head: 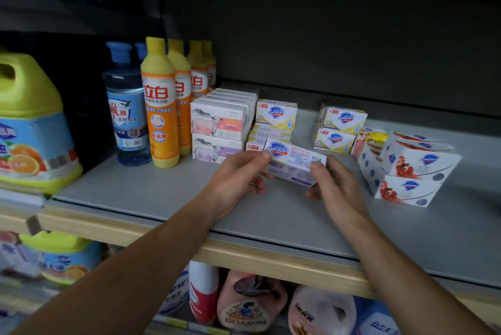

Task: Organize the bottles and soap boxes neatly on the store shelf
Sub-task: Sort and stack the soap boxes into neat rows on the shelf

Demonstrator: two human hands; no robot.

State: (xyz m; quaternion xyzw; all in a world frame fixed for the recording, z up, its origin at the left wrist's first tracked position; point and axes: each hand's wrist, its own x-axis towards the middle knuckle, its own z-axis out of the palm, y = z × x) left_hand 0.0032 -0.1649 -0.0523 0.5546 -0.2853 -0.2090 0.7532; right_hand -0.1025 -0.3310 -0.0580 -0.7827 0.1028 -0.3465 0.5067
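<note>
A white Safeguard soap box (294, 162) with a blue shield hangs just above the grey shelf (151, 191). My left hand (238, 178) pinches its left end and my right hand (332, 185) grips its right end. Behind it lie yellow Safeguard soap boxes (275, 115), stacked unevenly, and a second yellow pair (339, 126) to the right. Goat-picture soap boxes (219, 124) stand in a tidy stack at the left. Orange dish-soap bottles (161, 107) and blue-capped clear bottles (126, 107) line up beside them. Red-and-white Safeguard boxes (406, 166) sit skewed at the right.
A large yellow-and-blue detergent jug (32, 128) stands at the far left on the neighbouring shelf. Below the wooden shelf edge (257, 258) are more bottles and refill pouches (249, 305). Bare shelf surface lies in front of my hands and at the far right.
</note>
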